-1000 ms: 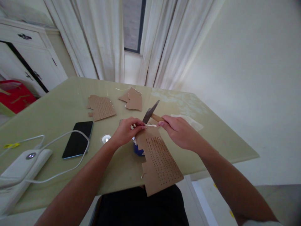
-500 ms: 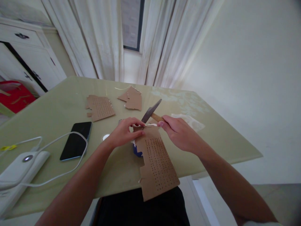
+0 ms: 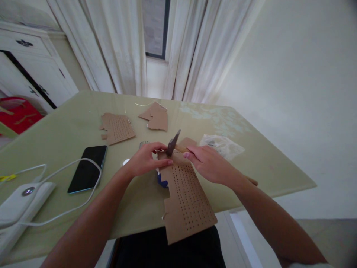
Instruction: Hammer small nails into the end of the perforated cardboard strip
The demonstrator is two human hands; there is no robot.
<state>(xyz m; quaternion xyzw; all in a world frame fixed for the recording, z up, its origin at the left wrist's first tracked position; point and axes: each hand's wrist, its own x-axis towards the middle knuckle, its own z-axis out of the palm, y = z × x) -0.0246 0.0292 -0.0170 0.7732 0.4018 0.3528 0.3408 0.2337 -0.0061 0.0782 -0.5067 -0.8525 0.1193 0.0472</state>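
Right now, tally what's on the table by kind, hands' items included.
Perforated cardboard sheets: 2
Plain cardboard pieces: 2
Hammer: 1
Phone: 1
White power bank: 1
Clear plastic bag: 1
Blue object under held sheet: 1
Total: 9

Three pieces of brown cardboard show on the counter (image 3: pixel 69 130): one punched sheet (image 3: pixel 185 197) under the hands, a second punched sheet (image 3: pixel 117 127) farther back, and one plain scrap (image 3: pixel 156 117) beside it. There is one hammer (image 3: pixel 173 143), one phone (image 3: pixel 87 169), one white charger box (image 3: pixel 19 203) with one cable (image 3: pixel 69 208), and one clear plastic bag (image 3: pixel 223 144). Two hands are counted, a left hand (image 3: pixel 146 160) and a right hand (image 3: pixel 208 163).
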